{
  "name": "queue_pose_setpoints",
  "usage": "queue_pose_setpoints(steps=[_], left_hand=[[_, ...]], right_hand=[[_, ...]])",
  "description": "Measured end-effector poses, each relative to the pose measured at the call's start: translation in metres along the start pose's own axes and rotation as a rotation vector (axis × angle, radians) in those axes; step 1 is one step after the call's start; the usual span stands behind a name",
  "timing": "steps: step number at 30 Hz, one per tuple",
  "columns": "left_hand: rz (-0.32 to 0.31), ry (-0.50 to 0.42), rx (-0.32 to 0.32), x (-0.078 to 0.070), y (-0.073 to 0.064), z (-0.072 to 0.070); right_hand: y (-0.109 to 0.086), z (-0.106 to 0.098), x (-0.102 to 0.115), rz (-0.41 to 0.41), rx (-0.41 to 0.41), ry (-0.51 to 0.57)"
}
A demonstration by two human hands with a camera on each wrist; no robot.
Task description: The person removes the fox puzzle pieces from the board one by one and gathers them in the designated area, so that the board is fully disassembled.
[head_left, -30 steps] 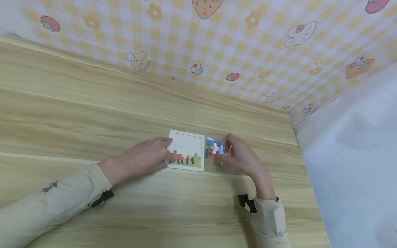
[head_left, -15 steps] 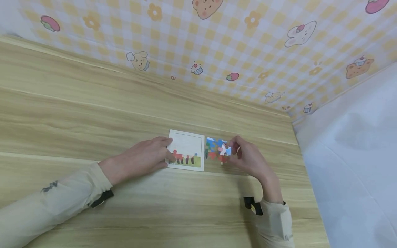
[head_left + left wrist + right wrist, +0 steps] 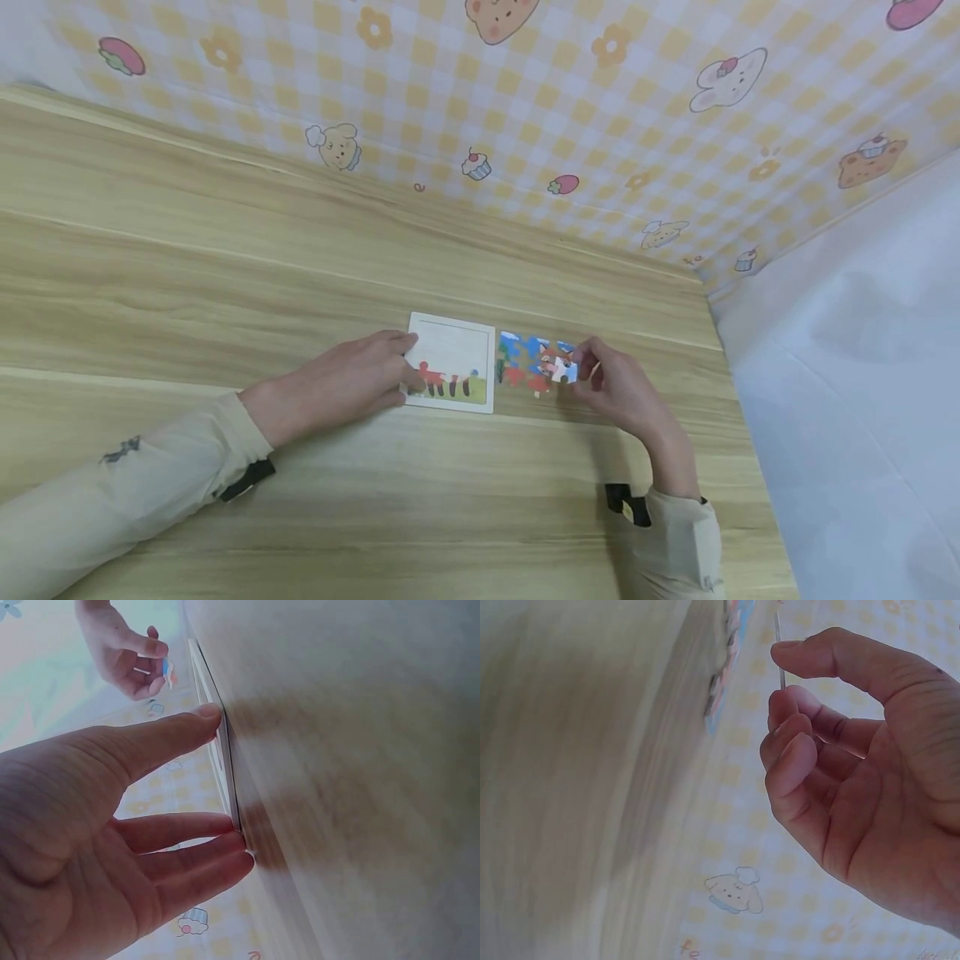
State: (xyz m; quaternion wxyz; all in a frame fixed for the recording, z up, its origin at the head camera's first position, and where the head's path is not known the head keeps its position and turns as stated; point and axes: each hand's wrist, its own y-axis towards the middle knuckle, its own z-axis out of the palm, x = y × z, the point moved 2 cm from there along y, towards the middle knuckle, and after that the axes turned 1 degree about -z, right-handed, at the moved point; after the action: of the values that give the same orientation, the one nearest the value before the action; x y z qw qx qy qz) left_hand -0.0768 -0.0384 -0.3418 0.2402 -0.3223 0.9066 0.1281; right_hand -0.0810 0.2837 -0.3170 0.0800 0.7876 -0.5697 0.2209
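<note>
My left hand (image 3: 348,375) rests on the left side of a white puzzle board (image 3: 452,342), its fingers straight; in the left wrist view the thumb and fingertips (image 3: 206,711) lie along the board's edge. Red, black and green picture pieces (image 3: 467,390) fill the board's lower strip, and the upper part is bare white. To the right of the board, my right hand (image 3: 626,392) pinches a puzzle piece (image 3: 564,371) printed white and blue between thumb and fingers. From the right wrist view this piece (image 3: 779,630) shows edge-on, held off the table.
Several loose puzzle pieces (image 3: 512,347), blue, green and red, lie on the wooden table (image 3: 420,492) just right of the board, partly under the held piece. Behind the table's far edge hangs a yellow checked cloth (image 3: 420,108); a white surface (image 3: 847,400) borders the right.
My right hand has moved to the right with the pinched puzzle piece, uncovering more of the loose pieces. The left hand and the board have stayed in place.
</note>
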Motion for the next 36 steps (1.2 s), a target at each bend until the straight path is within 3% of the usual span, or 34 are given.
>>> queue_pose_setpoints(steps=[14,24,36], left_hand=[[-0.040,0.053,-0.025,0.001,0.001,0.000],[-0.083,0.009,-0.026,0.001,0.000,0.000],[-0.085,0.044,-0.041,0.001,-0.002,-0.002]], right_hand=[[-0.005,0.001,-0.012,0.024,0.010,0.014],[-0.008,0.003,-0.017,0.061,0.072,0.042],[-0.007,0.008,-0.021,0.058,0.135,0.054]])
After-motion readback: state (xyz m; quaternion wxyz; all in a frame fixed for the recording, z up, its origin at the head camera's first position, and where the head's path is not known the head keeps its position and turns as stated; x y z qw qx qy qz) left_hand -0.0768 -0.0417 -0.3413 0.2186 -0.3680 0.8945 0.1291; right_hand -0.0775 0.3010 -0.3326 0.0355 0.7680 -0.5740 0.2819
